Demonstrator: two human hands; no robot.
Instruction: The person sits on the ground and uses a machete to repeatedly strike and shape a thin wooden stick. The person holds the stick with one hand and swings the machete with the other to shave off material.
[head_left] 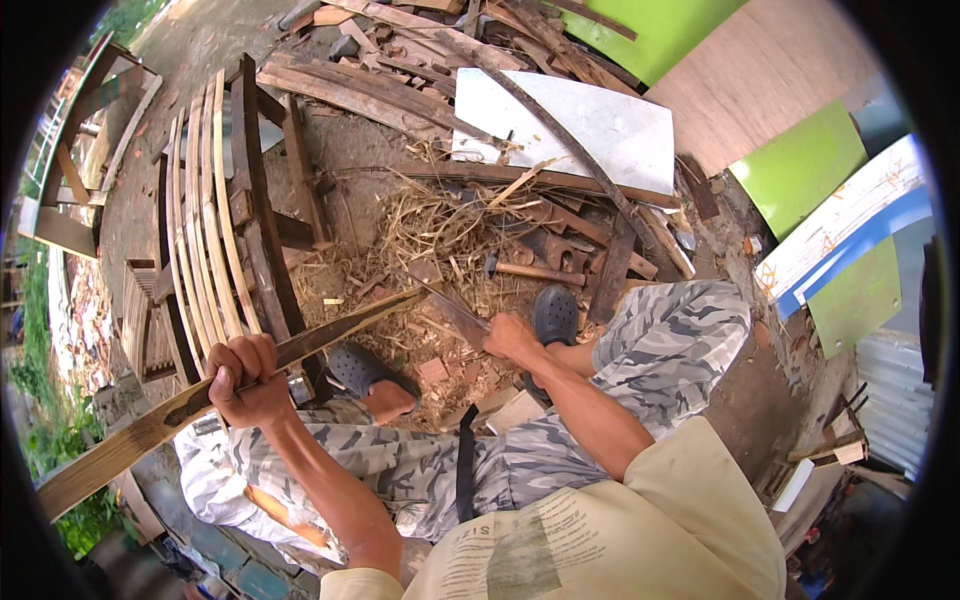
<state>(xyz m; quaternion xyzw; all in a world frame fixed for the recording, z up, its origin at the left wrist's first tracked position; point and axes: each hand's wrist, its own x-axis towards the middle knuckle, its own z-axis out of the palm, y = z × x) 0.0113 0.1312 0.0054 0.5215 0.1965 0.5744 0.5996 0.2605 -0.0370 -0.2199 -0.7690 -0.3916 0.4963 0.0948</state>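
My left hand point(248, 380) is closed around a long wooden strip point(120, 450), which slants from the lower left up toward the middle. The strip is brown with darker patches, and its far end looks thinner and pale. In my right hand point(515, 340) is a long-bladed knife point(458, 312), its handle hidden by my fingers. The dark blade points up and left, and its front part lies by the far end of the strip. Whether blade and strip touch, I cannot tell. Pale shavings point(440, 225) are heaped on the ground beyond them.
A slatted wooden bench point(215, 200) stands close on the left. A hammer point(535, 271) lies beyond my right shoe point(555, 315). Farther off are a pile of scrap boards point(370, 95) and a white panel point(600, 120). Green sheets point(800, 170) and corrugated metal point(890, 390) are at the right.
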